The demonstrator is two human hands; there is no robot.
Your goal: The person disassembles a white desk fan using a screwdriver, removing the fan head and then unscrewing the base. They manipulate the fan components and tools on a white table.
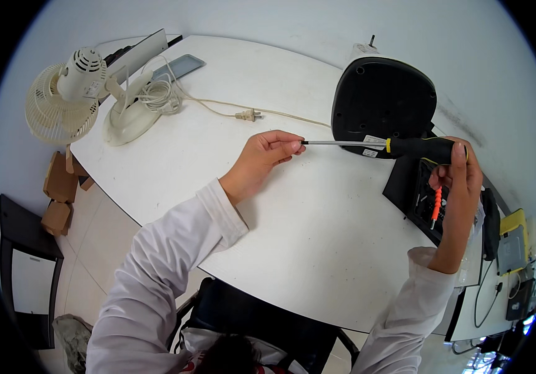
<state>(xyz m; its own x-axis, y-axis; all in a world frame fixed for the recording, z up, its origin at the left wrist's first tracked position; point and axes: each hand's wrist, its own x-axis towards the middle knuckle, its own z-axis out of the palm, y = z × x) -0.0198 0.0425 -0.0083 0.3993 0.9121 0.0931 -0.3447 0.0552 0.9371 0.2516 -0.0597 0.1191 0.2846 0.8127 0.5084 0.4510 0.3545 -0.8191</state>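
Note:
A screwdriver (416, 147) with a black and yellow handle and a long metal shaft is held level above the white table. My right hand (465, 177) is closed on the end of its handle. My left hand (261, 159) pinches the dark tip of the shaft between thumb and fingers. Just beyond the shaft is a black rounded panel (383, 93) with screw holes and small white labels, whose lower edge the screwdriver overlaps. Under my right hand sits an open black tool case (412, 202), and an orange flexible bit shaft (437, 204) shows there.
On the white table (280, 249), a cream electric fan (62, 100) stands at the far left with a coiled cord and plug (249, 115). A grey flat tray-like object (184, 65) lies behind it. A yellow and grey case (512, 243) is at far right.

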